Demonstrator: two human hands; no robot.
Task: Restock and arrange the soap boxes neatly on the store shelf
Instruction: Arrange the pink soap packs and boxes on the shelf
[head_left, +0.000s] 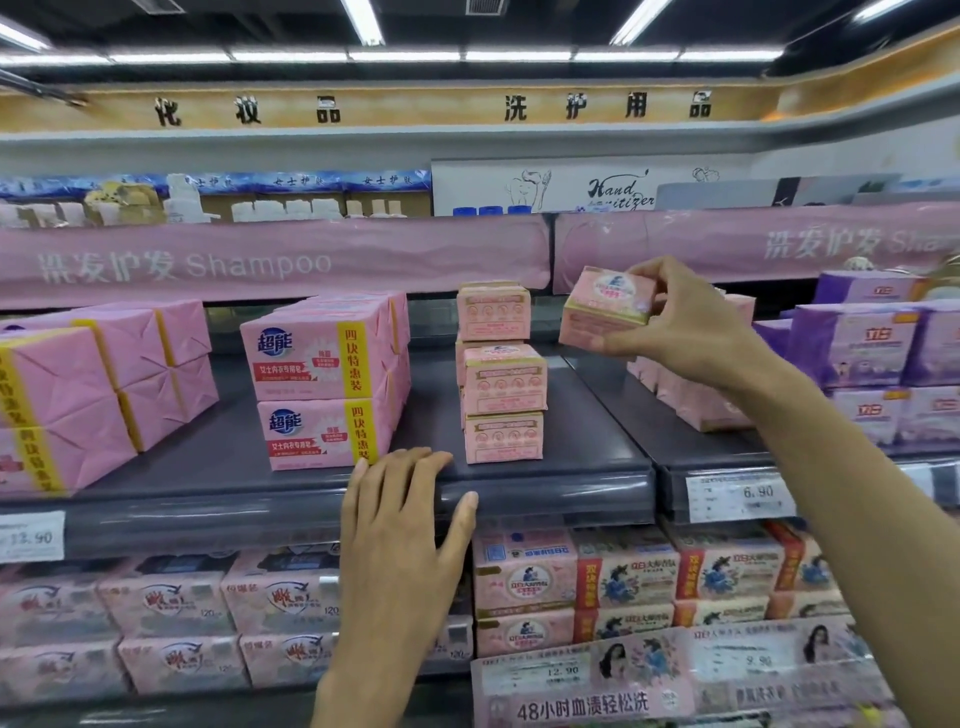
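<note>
Right hand grips a small pink cardboard soap box, long axis left-right; left hand rests flat on the grey shelf edge.

Brightly and evenly lit from above by long white fluorescent ceiling tubes along the top of the frame, blown out to pure white. Softly shadowed only beneath the pink paper shampoo banner and under the dark grey shelf, streaked with pale glare along its glossy front strip. Strongly bowed by the wide lens toward the upper right and lower corners. Smeared at lower left and far right. Too soft at centre right to read the print on the small pink cardboard soap box.
</note>
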